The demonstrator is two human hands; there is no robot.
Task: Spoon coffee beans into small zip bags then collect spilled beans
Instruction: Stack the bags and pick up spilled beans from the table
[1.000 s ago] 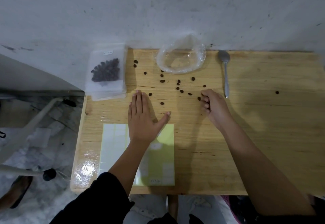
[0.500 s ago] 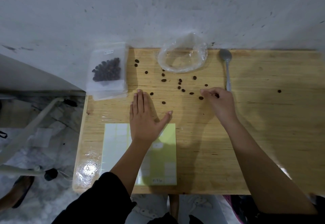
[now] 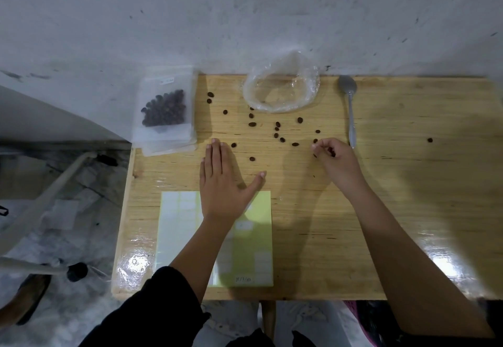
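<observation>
Partly hidden, beans [image 3: 331,152] sit inside the curled fingers of the right hand [image 3: 336,160] — the left hand [image 3: 221,183] lies flat, fingers straight, on the surface [image 3: 408,183].

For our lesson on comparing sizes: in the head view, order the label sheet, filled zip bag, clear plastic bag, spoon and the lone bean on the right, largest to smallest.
1. label sheet
2. filled zip bag and clear plastic bag: too alike to rank
3. spoon
4. lone bean
</observation>
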